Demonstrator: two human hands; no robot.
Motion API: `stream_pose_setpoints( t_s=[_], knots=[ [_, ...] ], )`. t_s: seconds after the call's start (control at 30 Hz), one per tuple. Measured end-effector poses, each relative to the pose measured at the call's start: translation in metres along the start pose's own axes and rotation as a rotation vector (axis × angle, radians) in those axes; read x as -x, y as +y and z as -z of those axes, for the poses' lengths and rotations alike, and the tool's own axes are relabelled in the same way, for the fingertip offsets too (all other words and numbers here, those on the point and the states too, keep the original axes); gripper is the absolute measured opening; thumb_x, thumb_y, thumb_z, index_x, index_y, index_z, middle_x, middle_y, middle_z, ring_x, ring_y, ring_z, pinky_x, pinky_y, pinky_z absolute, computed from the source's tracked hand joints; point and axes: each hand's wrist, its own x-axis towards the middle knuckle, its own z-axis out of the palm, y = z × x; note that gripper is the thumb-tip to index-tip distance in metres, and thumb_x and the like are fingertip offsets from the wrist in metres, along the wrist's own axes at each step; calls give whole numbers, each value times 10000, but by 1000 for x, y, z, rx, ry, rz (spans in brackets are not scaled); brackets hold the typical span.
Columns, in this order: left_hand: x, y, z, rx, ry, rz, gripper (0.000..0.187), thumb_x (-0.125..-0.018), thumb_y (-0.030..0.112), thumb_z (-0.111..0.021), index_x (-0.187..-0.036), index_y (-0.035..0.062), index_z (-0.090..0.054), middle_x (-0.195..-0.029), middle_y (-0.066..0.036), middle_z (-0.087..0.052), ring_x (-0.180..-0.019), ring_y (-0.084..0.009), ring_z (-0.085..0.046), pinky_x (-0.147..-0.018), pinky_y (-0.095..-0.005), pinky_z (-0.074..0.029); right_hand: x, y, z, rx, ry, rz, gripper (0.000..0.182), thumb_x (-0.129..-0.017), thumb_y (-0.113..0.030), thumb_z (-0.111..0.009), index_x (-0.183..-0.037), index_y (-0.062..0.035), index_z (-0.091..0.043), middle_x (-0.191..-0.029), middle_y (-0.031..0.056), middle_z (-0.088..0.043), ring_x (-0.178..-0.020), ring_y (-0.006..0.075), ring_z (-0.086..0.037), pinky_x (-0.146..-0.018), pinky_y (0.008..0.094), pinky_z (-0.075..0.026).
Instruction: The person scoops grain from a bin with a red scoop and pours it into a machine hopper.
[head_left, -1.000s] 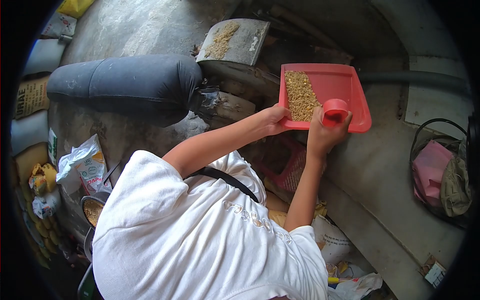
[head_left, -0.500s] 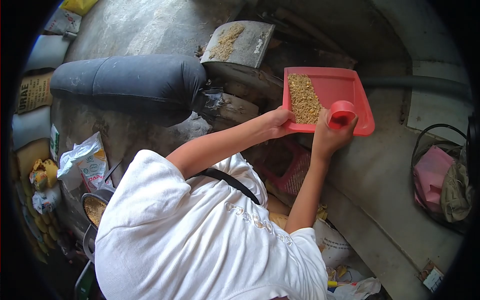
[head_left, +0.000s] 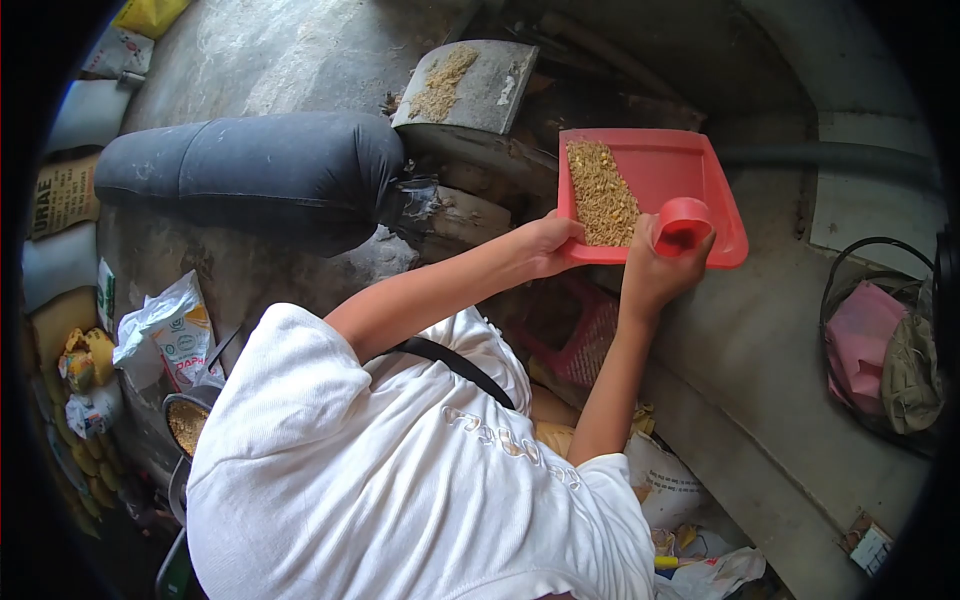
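Observation:
A red dustpan (head_left: 690, 165) is held out in front of me, with a bank of tan-brown grain (head_left: 602, 200) along its left side. My left hand (head_left: 553, 245) grips the pan's near left corner, thumb over the rim and the other fingers hidden beneath. My right hand (head_left: 668, 262) is wrapped round the pan's short handle, whose hollow round end shows above the fist. Beyond the pan, a curved grey slab (head_left: 505, 85) bears a scattered patch of similar grain (head_left: 441, 85).
A long dark stuffed sack (head_left: 260, 165) lies on the floor at left. A container of grain (head_left: 186, 425) stands by my left side, near a torn white bag (head_left: 180, 335). A red plastic crate (head_left: 570, 340) sits below my arms. At right lies a pink bag (head_left: 862, 335).
The view has shifted slightly. Both hands keep the same hold on the dustpan, and the grain in it lies much as before.

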Motion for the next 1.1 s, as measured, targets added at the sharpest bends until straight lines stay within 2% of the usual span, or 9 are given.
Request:
stream_pose_setpoints(
  t_s=[0.07, 0.23, 0.33, 0.6, 1.1],
  knots=[
    [-11, 0, 10, 31, -19, 64, 458, -697, -124, -336, -1133, 13, -324, -1112, -120, -423, -1013, -247, -463, -879, -399, -399, 4, -1, -2, 17, -4, 9, 317, -548, -72, -684, -741, -39, -435, -643, 90, -515, -586, 260, -546, -560, 330, -433],
    [-12, -3, 15, 54, -41, 57, 466, -693, -131, -333, -1135, 15, -322, -1120, -122, -416, -1024, -248, -454, -882, -400, -396, 2, -2, -1, 17, -6, -8, 313, -550, -71, -681, -741, -38, -435, -648, 89, -513, -594, 255, -547, -563, 331, -432],
    [-11, -4, 12, 52, -40, 46, 470, -691, -133, -334, -1137, 15, -323, -1120, -122, -417, -1025, -247, -454, -883, -400, -394, 2, -3, -2, 28, 4, 56, 271, -591, -46, -624, -777, 10, -434, -649, 112, -522, -579, 222, -536, -558, 303, -429],
    [-13, -5, 12, 37, -62, 43, 469, -689, -133, -337, -1135, 13, -330, -1117, -118, -423, -1021, -245, -459, -882, -399, -395, 1, -6, 1, 11, 7, 68, 285, -579, -46, -625, -784, 6, -433, -658, 122, -522, -587, 256, -540, -565, 319, -431],
    [-13, -6, 9, 64, -50, 63, 452, -694, -127, -332, -1129, -6, -329, -1101, -130, -434, -1006, -251, -469, -877, -400, -400, 0, -6, 3, 63, -1, 67, 283, -585, -57, -621, -789, 8, -436, -687, 129, -529, -613, 263, -552, -572, 318, -434]
  ],
)
